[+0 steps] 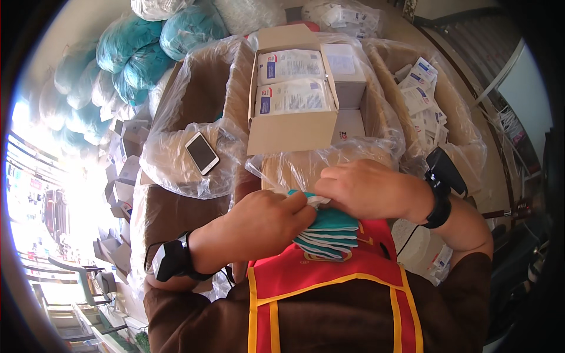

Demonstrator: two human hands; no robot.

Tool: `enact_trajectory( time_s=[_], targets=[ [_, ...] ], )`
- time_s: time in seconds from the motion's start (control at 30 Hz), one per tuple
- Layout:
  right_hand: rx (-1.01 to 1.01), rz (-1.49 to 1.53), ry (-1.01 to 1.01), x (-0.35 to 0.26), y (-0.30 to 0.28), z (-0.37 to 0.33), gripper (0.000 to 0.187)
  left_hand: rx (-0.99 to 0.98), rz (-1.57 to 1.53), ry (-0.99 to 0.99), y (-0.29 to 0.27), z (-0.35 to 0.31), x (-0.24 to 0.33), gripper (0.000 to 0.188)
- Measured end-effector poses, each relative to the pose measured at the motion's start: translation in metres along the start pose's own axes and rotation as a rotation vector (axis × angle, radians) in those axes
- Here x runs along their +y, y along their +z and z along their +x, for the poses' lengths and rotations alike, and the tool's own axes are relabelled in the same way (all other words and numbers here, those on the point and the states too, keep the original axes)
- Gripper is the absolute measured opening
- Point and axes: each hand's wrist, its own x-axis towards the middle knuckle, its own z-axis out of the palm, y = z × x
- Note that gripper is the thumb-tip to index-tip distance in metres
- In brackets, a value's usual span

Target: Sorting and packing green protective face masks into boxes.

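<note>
A stack of folded teal-and-white cloth pieces (pixel 331 228) rests against the red apron (pixel 294 267) on my front, its layers fanned toward me. At its far end, a crumpled white strip (pixel 318 200) lies between my two hands. My left hand (pixel 268 219) is closed, with thumb and forefinger pinching at the strip's left side and the stack's edge. My right hand (pixel 368 189) is closed from the other side, its bent fingers at the strip's right end. The fingertips are partly hidden, and whether the strip is attached to the stack I cannot tell.
Ahead stands an open carton (pixel 292 132) of white packets (pixel 292 97). A phone (pixel 202 153) lies on a plastic-lined box at left. White packets (pixel 421 97) fill part of the right-hand box (pixel 456 117). Bags of teal material (pixel 138 53) are piled far left.
</note>
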Motion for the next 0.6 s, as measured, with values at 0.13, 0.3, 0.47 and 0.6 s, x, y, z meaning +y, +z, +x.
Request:
enact_trajectory(
  time_s=[0.13, 0.3, 0.47, 0.6],
  targets=[
    [-0.078, -0.002, 0.057, -0.004, -0.015, -0.015, 0.011, 0.022, -0.044, -0.03, -0.003, -0.009, -0.001, 0.02],
    [-0.03, 0.054, 0.045, -0.012, -0.017, -0.024, 0.011, 0.161, -0.097, -0.043, -0.001, -0.018, -0.002, 0.029],
    [-0.057, 0.089, 0.062, -0.023, -0.03, -0.036, 0.019, 0.259, -0.022, -0.124, 0.001, -0.033, -0.006, 0.048],
    [-0.12, 0.193, 0.118, -0.029, -0.038, -0.056, 0.024, 0.21, -0.02, -0.184, 0.006, -0.055, -0.014, 0.046]
  ],
)
